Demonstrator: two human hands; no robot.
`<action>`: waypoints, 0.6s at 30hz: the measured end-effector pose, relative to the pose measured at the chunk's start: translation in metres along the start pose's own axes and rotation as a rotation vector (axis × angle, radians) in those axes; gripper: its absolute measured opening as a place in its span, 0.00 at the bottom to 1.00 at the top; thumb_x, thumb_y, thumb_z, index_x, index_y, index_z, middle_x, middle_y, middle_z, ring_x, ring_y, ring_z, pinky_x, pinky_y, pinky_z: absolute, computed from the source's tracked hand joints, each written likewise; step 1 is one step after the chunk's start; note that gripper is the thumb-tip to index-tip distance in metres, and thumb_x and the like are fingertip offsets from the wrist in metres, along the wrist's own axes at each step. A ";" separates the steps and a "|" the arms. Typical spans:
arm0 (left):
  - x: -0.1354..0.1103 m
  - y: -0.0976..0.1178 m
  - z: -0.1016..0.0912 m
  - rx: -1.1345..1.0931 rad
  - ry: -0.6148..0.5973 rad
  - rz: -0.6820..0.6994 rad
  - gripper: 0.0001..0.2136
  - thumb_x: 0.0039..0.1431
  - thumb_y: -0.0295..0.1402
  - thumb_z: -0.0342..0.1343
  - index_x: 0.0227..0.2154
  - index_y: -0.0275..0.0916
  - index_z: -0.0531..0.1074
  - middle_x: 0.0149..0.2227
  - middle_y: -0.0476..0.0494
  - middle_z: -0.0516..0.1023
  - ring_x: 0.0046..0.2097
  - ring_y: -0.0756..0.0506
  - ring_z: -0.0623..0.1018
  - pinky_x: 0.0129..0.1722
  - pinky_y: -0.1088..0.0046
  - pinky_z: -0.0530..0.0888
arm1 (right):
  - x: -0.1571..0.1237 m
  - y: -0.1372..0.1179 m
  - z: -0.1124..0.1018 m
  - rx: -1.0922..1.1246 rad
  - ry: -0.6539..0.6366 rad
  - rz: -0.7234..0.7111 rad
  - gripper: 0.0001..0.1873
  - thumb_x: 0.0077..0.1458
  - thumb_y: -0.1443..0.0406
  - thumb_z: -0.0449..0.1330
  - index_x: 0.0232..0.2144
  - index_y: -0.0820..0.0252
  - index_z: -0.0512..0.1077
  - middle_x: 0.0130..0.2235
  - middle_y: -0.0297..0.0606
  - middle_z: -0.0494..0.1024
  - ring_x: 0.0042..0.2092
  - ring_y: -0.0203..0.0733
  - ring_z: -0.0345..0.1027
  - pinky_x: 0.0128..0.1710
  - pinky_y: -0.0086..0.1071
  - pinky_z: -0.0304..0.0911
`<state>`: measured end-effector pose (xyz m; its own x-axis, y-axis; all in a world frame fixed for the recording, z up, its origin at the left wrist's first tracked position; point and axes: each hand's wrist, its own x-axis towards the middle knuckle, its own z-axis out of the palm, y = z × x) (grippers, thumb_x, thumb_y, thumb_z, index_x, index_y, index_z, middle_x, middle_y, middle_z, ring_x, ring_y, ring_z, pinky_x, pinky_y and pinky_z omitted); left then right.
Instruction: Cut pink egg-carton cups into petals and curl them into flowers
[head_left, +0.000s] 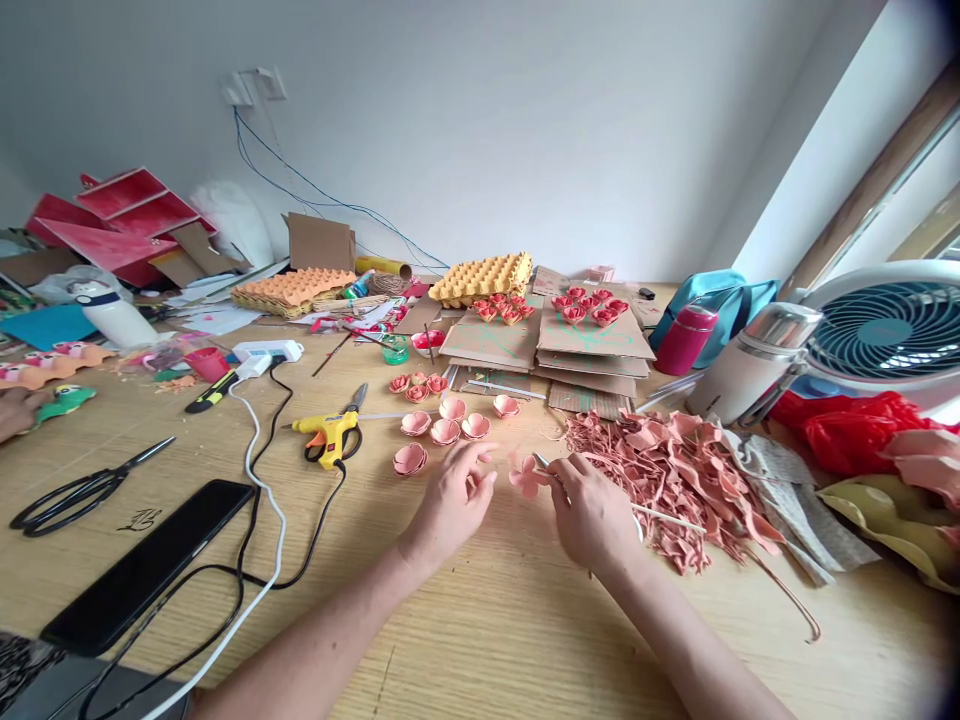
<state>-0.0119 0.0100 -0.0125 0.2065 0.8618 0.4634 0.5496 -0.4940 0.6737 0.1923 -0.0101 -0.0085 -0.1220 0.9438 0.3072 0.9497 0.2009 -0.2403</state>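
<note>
My left hand (455,495) is above the table with its fingers apart, holding nothing visible. My right hand (592,508) is closed at the edge of a pink flower-shaped piece (528,478), slightly blurred. A thin metal tip (541,460) shows by those fingers; the rest of that tool is hidden. Beyond my left hand stand several pink paper-pulp cups shaped like flowers (445,431), one of them (410,459) nearer to me. Smaller layered pink roses (417,390) sit behind them. A heap of pink scraps (667,470) lies right of my right hand, with a pale stick (671,517) across its near side.
A yellow glue gun (330,440), scissors (94,490), a black phone (150,570) and cables (279,540) lie left. Cardboard stacks (592,345) carry red flowers (589,305). Flasks (757,360) and a fan (885,330) stand right. Another person's hand (19,410) is far left.
</note>
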 end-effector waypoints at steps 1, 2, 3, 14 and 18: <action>0.003 -0.001 -0.005 0.046 0.011 0.023 0.13 0.59 0.25 0.51 0.46 0.41 0.70 0.39 0.46 0.73 0.32 0.51 0.73 0.36 0.73 0.74 | 0.000 0.001 0.001 -0.019 -0.005 -0.001 0.10 0.65 0.66 0.50 0.35 0.55 0.70 0.36 0.34 0.73 0.35 0.36 0.68 0.31 0.30 0.51; 0.007 -0.002 -0.010 0.073 0.030 0.033 0.12 0.59 0.25 0.50 0.44 0.40 0.71 0.38 0.46 0.73 0.32 0.50 0.73 0.36 0.73 0.73 | 0.001 0.001 0.002 -0.036 -0.011 -0.006 0.10 0.65 0.66 0.49 0.34 0.56 0.71 0.36 0.35 0.73 0.35 0.36 0.68 0.30 0.30 0.51; 0.010 -0.003 -0.014 0.087 0.040 0.021 0.11 0.60 0.24 0.50 0.43 0.40 0.72 0.39 0.46 0.74 0.32 0.51 0.73 0.35 0.74 0.72 | 0.001 0.001 0.003 -0.051 -0.019 -0.013 0.11 0.65 0.67 0.49 0.34 0.56 0.71 0.36 0.35 0.73 0.35 0.37 0.68 0.30 0.31 0.51; 0.028 -0.011 -0.040 0.135 0.132 -0.032 0.08 0.60 0.27 0.50 0.34 0.40 0.75 0.38 0.45 0.78 0.42 0.45 0.75 0.42 0.70 0.71 | 0.003 0.002 0.004 -0.109 -0.045 -0.039 0.12 0.64 0.67 0.49 0.34 0.57 0.72 0.35 0.38 0.73 0.34 0.37 0.69 0.30 0.30 0.51; 0.031 -0.011 -0.048 0.120 0.122 -0.060 0.08 0.61 0.30 0.51 0.31 0.39 0.75 0.37 0.45 0.79 0.39 0.46 0.76 0.39 0.72 0.70 | 0.004 0.004 0.002 -0.099 -0.045 -0.010 0.12 0.65 0.66 0.49 0.33 0.57 0.72 0.35 0.37 0.73 0.34 0.37 0.68 0.29 0.30 0.50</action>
<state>-0.0501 0.0364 0.0217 0.0745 0.8654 0.4955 0.6524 -0.4181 0.6321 0.1950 -0.0054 -0.0106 -0.1419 0.9532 0.2670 0.9719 0.1853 -0.1449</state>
